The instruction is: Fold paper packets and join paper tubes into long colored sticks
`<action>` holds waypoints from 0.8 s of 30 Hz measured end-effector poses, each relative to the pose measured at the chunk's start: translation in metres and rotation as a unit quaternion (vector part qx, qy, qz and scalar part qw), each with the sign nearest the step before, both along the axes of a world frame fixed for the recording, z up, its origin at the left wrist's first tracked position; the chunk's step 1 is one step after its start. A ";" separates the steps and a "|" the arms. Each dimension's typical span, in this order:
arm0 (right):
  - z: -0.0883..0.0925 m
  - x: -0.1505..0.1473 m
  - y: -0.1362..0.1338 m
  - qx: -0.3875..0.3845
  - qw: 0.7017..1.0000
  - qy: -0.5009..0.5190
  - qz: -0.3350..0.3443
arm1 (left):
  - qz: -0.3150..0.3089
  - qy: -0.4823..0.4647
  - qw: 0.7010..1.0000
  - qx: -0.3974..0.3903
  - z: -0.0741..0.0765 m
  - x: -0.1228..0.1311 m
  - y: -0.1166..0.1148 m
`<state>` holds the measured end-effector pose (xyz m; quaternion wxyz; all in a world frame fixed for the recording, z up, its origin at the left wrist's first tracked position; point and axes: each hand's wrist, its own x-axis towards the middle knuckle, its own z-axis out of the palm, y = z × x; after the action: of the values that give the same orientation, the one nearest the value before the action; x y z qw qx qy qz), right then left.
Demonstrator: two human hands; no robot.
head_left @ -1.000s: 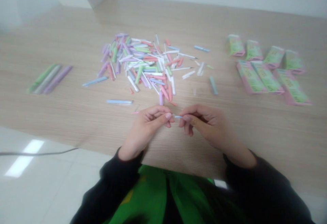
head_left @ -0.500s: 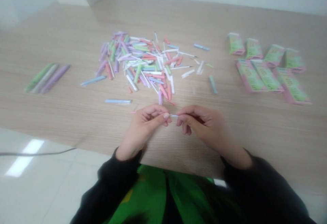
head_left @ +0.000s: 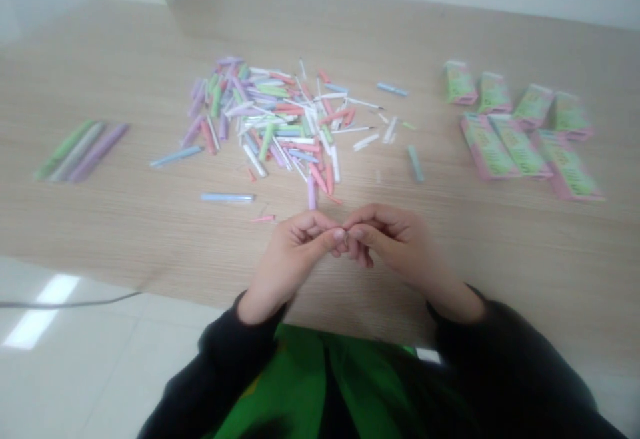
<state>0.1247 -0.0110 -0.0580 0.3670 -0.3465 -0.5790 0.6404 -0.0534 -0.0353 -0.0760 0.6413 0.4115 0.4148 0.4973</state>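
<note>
So, hands: left hand [head_left: 287, 259] and right hand [head_left: 400, 242] raised over the near part of the wooden table [head_left: 105, 225], meeting at the middle; their wrists are angled inward; black sleeves [head_left: 225, 352] cover both forearms.

Grip: both hands closed, fingers curled; left fingertips [head_left: 339, 233] press against right fingertips [head_left: 356, 232]; any item between them is hidden, so I cannot tell whether they pinch something.

Held item: if present, it sits at that meeting point, above the table and just past the table's near part; no part of it shows.

Nearest: pink scrap [head_left: 263, 219] lying just beside the left hand; blue stick [head_left: 227, 197] a little beyond it; pile of pastel sticks [head_left: 270, 119] ahead of both hands, mixing pink, lilac, green, white and blue; its nearest lilac stick [head_left: 312, 193] lies close above the fingers.

Left side: three sticks [head_left: 80, 151], green, grey and purple, lying side by side; separate blue stick [head_left: 175, 156] near the pile.

Right side: grey-green stick [head_left: 415, 163] apart from the pile; pink-and-green boxes [head_left: 487, 147] in two loose rows, well apart from the hands.

Below: green garment [head_left: 295, 385] on the person; cable [head_left: 65, 304] over white tile floor [head_left: 75, 359].
</note>
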 end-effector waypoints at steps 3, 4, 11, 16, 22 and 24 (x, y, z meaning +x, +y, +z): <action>0.000 0.000 0.000 -0.020 0.999 0.023 0.009 | -0.002 -0.008 1.000 0.003 0.000 0.001 0.000; 0.001 0.000 0.000 -0.027 0.999 0.026 0.011 | -0.006 -0.008 1.000 0.002 0.001 0.002 0.000; 0.006 0.002 0.002 -0.068 0.997 0.028 0.013 | -0.028 -0.019 0.999 -0.011 -0.001 0.001 0.002; 0.004 0.006 0.003 -0.071 0.997 0.033 0.013 | -0.014 0.012 1.000 0.009 -0.005 0.006 0.005; 0.002 0.005 0.001 -0.057 0.998 0.022 0.010 | -0.070 0.054 0.994 0.069 0.004 0.010 0.007; 0.005 0.009 0.002 -0.025 0.999 0.019 -0.034 | -0.095 0.102 0.985 0.103 0.014 0.003 0.009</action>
<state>0.1333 -0.0095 -0.0530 0.3906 -0.3625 -0.5433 0.6487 -0.0500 -0.0267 -0.0616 0.5942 0.5618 0.3834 0.4293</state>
